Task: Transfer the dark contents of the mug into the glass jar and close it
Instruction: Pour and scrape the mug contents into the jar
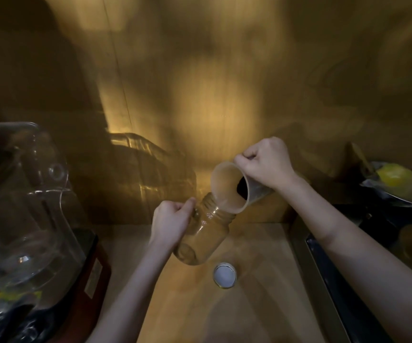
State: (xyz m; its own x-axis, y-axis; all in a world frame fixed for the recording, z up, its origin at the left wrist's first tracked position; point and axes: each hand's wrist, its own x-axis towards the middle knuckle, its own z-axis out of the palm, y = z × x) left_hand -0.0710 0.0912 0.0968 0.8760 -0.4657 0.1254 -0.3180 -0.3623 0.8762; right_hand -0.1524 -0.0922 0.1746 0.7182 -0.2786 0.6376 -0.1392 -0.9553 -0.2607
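Note:
My left hand (171,222) grips the clear glass jar (203,232) near its neck and holds it tilted, mouth up and to the right, above the wooden counter. My right hand (265,163) is closed around the pale mug (232,188), tipped steeply so that its rim rests over the jar's mouth. Dark contents (241,186) sit inside the mug against its lower wall. The jar looks empty. The jar's lid (224,275), round with a white inside, lies on the counter just below the jar.
A large clear blender jug (19,209) on a red-and-black base (93,266) stands at the left. A dark sink or tray (363,276) runs along the right, with a yellow item in plastic (395,179) behind it. A wooden wall rises close behind.

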